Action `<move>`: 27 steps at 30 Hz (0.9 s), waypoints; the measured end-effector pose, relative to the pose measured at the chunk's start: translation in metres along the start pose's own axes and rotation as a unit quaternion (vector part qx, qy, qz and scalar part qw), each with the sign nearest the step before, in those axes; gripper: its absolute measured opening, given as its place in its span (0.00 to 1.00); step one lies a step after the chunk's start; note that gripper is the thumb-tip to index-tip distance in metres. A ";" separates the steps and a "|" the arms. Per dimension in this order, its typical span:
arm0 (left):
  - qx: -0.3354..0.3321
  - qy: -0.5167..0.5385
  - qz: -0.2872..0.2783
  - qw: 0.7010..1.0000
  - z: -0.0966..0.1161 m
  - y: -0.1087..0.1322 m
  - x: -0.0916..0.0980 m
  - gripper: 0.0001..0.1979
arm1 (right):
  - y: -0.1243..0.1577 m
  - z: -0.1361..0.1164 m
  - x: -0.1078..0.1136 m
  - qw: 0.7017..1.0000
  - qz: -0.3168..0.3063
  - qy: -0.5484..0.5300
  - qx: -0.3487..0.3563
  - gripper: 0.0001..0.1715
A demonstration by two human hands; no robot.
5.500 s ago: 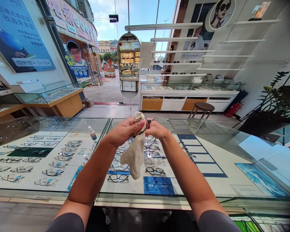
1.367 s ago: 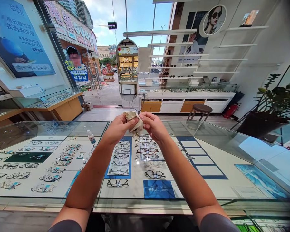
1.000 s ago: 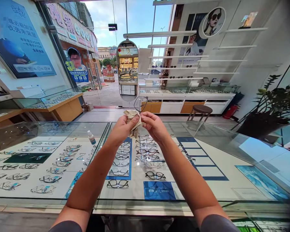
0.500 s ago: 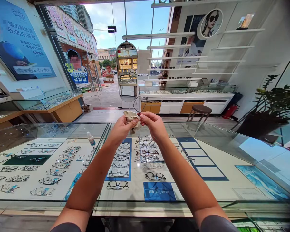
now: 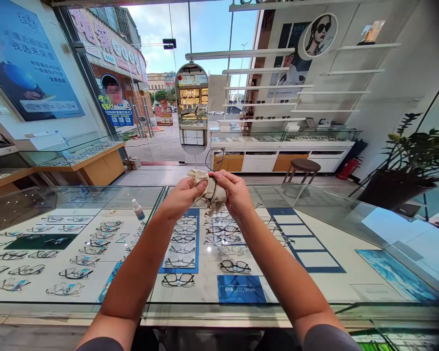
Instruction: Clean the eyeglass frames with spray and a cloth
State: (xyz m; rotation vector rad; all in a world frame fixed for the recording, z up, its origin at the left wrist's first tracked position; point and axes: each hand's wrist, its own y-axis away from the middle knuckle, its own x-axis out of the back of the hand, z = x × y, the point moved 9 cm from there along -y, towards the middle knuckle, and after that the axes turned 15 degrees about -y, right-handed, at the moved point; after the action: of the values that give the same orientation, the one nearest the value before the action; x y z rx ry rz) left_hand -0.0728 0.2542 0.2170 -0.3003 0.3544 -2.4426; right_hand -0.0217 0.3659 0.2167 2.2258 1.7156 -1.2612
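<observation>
Above the glass display case, my left hand point(image 5: 183, 196) is closed on a crumpled beige cloth point(image 5: 214, 196). My right hand point(image 5: 232, 189) pinches a pair of thin dark-framed eyeglasses point(image 5: 215, 159) near the middle of the frame. One lens rim stands up above my fingers, and the other lies lower against the cloth, which hangs behind and around it. Both hands are close together at chest height. My fingers hide part of the frame and the bridge.
Below the hands, a glass display case point(image 5: 190, 308) holds many rows of eyeglasses. A small spray bottle point(image 5: 138, 209) stands on it to the left. Farther off are an oval mirror point(image 5: 192, 109), a brown stool point(image 5: 305, 166) and a potted plant point(image 5: 398, 170) at the right.
The cloth has spread to the right and now lies around the lower lens rim. My right hand and the glasses have tilted slightly; the left hand stays nearly in place.
</observation>
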 end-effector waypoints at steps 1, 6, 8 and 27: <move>0.000 -0.009 -0.002 1.000 0.001 0.001 0.001 0.29 | 0.000 0.003 0.001 1.000 0.010 -0.010 -0.010 0.21; -0.017 -0.040 0.051 0.998 0.001 0.001 0.002 0.30 | 0.000 0.015 0.002 0.998 0.034 -0.026 -0.050 0.28; -0.018 -0.041 0.077 0.996 -0.001 0.001 0.002 0.30 | 0.000 0.016 0.001 0.998 0.035 -0.026 -0.051 0.28; 0.044 -0.221 0.086 0.971 0.029 0.030 0.062 0.26 | 0.007 -0.045 0.011 0.994 0.068 0.017 0.090 0.16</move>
State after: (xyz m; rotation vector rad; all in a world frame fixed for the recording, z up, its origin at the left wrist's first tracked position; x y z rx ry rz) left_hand -0.0953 0.1875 0.2420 -0.7257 0.0726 -2.1380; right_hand 0.0097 0.3947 0.2372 2.4284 1.4854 -1.4035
